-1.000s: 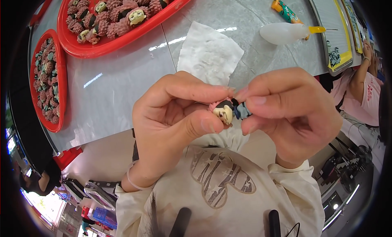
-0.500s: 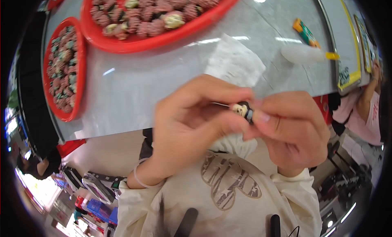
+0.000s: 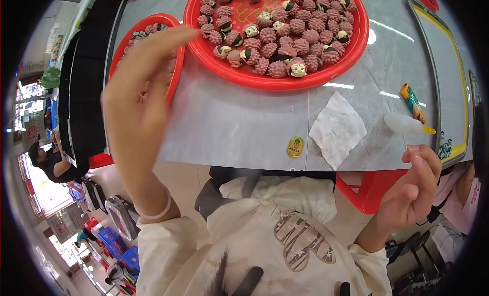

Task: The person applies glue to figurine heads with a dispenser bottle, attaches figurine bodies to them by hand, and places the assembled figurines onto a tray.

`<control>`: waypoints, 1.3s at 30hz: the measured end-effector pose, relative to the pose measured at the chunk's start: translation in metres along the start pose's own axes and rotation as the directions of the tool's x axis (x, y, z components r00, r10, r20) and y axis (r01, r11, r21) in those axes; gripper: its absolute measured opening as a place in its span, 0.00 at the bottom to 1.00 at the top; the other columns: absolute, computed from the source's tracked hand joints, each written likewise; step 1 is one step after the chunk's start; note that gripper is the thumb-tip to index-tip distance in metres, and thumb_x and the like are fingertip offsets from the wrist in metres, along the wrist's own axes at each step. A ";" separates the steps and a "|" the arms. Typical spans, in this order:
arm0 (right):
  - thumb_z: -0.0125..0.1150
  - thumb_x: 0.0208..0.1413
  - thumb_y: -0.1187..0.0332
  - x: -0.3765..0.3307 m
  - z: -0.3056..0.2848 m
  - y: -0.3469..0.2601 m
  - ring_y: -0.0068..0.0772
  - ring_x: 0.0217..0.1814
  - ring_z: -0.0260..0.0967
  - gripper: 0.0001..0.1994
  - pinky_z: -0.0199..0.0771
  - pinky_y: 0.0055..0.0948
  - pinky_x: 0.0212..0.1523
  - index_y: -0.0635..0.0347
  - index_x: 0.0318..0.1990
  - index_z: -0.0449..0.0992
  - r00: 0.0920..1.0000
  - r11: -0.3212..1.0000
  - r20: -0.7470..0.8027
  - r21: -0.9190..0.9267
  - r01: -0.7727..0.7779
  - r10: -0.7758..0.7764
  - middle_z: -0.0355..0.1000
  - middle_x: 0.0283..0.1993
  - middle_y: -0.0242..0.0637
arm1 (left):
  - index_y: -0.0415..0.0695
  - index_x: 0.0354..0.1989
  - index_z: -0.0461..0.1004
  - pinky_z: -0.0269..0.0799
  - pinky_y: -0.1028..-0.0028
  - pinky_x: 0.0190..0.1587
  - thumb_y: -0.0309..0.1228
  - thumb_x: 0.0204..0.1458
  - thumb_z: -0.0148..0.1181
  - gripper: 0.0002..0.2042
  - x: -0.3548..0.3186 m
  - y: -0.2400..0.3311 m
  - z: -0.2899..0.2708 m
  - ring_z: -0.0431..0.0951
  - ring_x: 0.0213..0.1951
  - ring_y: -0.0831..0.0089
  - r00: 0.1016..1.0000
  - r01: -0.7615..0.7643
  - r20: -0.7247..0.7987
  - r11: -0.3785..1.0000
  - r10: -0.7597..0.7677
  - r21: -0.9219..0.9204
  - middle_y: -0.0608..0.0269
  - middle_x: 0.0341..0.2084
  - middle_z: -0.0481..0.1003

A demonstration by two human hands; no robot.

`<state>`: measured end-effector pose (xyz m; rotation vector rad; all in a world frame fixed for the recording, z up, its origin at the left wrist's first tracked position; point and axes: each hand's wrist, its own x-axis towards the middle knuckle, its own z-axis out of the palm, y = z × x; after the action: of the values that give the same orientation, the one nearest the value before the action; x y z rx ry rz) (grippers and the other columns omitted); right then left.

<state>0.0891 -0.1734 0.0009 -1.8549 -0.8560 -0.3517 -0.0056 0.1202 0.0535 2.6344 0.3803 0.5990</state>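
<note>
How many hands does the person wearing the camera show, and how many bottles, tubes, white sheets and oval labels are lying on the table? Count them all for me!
Hands: 2 (left hand, right hand)
Bottle: 1
Tube: 1
White sheet: 1
Oval label: 1
Total: 6

You are in a workshop with small parts in bulk: past your left hand sits a smaller red tray of figurine pieces, and ahead, between both hands, a larger red tray. Just beyond your right hand lies a squeeze bottle; right of that hand, a co-worker; well left of your left hand, blue crates.
</note>
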 end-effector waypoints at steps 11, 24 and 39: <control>0.45 0.53 0.66 -0.003 -0.025 0.014 0.31 0.32 0.62 0.13 0.62 0.22 0.29 0.71 0.37 0.67 0.991 0.995 -0.107 -0.048 -0.083 0.077 0.66 0.32 0.44 | 0.37 0.30 0.67 0.64 0.76 0.33 0.21 0.39 0.52 0.07 0.029 0.011 0.047 0.69 0.28 0.67 0.962 -0.134 0.240 0.991 0.130 0.003 0.59 0.27 0.68; 0.48 0.48 0.77 0.012 -0.013 0.029 0.29 0.40 0.62 0.11 0.60 0.23 0.42 0.71 0.40 0.66 0.980 0.986 -0.135 -0.050 -0.157 0.150 0.66 0.37 0.43 | 0.37 0.32 0.68 0.64 0.76 0.35 0.21 0.37 0.54 0.10 0.030 0.011 0.041 0.71 0.30 0.70 0.956 -0.176 0.251 0.981 0.150 0.086 0.60 0.27 0.69; 0.56 0.46 0.60 0.023 -0.010 0.013 0.22 0.30 0.63 0.23 0.63 0.18 0.33 0.69 0.44 0.62 0.774 0.559 0.319 0.549 -0.622 0.548 0.65 0.36 0.41 | 0.33 0.34 0.68 0.69 0.76 0.31 0.28 0.42 0.56 0.13 -0.048 0.067 0.077 0.72 0.32 0.64 0.899 0.437 0.437 -0.062 0.020 -0.897 0.42 0.36 0.68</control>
<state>0.1161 -0.1762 0.0105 -1.3968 -0.2956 0.4427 -0.0005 0.0191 0.0032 1.0400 0.1113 0.1178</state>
